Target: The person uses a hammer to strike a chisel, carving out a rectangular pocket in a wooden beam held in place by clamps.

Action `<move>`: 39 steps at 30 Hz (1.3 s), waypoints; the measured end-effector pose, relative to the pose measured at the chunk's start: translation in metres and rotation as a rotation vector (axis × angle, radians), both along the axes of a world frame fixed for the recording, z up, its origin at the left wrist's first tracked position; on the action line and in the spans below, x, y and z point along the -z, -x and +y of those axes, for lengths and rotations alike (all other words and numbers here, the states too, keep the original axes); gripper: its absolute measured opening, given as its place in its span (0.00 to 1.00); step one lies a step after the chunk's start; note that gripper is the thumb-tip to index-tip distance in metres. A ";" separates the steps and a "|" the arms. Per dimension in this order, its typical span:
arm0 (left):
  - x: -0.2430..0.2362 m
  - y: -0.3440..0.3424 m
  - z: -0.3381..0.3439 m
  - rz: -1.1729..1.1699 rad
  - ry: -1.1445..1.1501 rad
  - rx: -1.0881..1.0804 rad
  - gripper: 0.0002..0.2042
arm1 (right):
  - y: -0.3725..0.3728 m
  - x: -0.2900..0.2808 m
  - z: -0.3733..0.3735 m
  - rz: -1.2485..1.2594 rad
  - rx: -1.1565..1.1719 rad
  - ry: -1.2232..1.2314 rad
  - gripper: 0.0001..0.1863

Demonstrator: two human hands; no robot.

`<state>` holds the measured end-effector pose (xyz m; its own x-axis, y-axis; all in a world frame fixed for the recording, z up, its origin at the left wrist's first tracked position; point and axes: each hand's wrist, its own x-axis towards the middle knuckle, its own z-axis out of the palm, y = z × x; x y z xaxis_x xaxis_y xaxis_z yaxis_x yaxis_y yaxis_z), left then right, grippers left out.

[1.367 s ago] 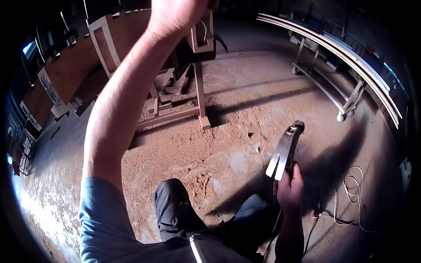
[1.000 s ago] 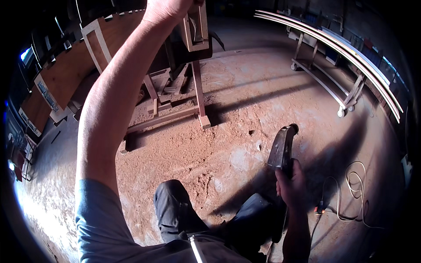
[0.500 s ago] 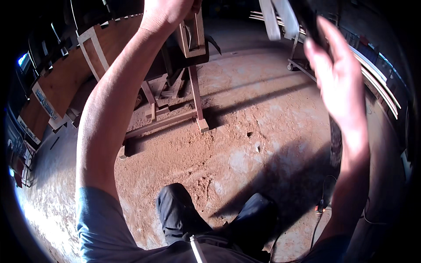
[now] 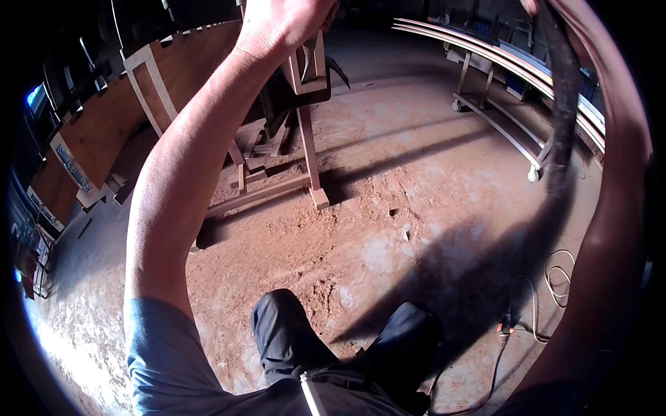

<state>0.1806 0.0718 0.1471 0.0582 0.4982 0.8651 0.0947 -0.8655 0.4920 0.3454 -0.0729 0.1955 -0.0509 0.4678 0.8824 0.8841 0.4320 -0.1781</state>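
Note:
My left hand point(image 4: 288, 28) is at the top edge, its fingers curled closed above a wooden piece point(image 4: 309, 69) with a long slot. What those fingers hold is hidden beyond the edge. The wooden piece sits at the end of a dark support on a wooden trestle point(image 4: 310, 149). At the top right my right hand point(image 4: 583, 28) is raised and partly out of view, closed round a long dark tool handle point(image 4: 563, 104). The handle hangs down past my forearm, its lower end blurred. The tool's head is out of view.
Wood shavings point(image 4: 298, 229) litter the floor around the trestle. Large brown panels point(image 4: 149, 80) stand at left. A wheeled cart point(image 4: 499, 128) carries long boards point(image 4: 479, 45) at right. A cable point(image 4: 534, 312) with an orange-and-black connector point(image 4: 505, 324) lies near my right leg.
My right hand has swung up and outward to the right with the tool, and its pale head has left the view. My left hand has shifted slightly right.

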 end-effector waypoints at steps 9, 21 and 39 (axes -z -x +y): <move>-0.002 -0.012 0.007 -0.030 0.032 0.126 0.11 | -0.020 -0.020 -0.023 -0.140 -0.130 0.206 0.18; -0.003 0.015 0.015 0.008 0.275 0.748 0.10 | -0.021 0.017 -0.026 -0.062 0.099 0.297 0.16; 0.002 -0.031 -0.009 -0.032 -0.005 0.037 0.10 | -0.040 0.037 -0.028 0.154 0.032 0.112 0.15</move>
<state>0.2121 0.0632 0.1449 0.0485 0.4923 0.8691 0.0467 -0.8703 0.4903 0.3852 -0.1004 0.1584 0.0972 0.5628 0.8209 0.8559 0.3737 -0.3575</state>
